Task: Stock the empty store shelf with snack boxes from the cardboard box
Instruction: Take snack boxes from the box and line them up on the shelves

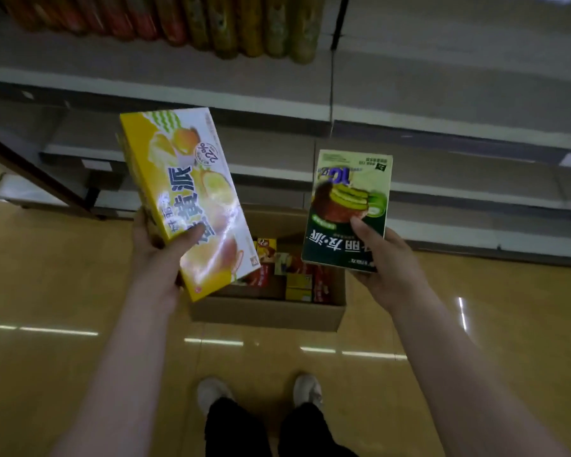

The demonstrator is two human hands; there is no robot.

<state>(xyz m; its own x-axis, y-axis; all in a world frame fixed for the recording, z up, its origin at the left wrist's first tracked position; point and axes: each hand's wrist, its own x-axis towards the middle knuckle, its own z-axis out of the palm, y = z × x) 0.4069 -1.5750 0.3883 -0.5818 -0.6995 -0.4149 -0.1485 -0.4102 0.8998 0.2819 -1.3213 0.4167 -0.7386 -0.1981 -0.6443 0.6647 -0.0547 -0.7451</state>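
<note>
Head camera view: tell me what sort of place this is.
Most likely a shop aisle. Tiered metal shelves run ahead, packaged goods line the top one, and an open cardboard box of snack boxes sits on the glossy floor.

Left hand (pixel 159 245), right hand (pixel 388 258) raised (gripping)

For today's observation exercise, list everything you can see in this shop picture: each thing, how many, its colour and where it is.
yellow snack box: one, yellow, in the left hand
green snack box: one, green, in the right hand
cardboard box: one, brown, on the floor, holding red and yellow boxes
shelves: several, grey, ahead
packets: a blurred row, red to yellow-green, top shelf
floor: tan, glossy
shoes: two, white, bottom centre
left hand: one, gripping
right hand: one, gripping
</note>
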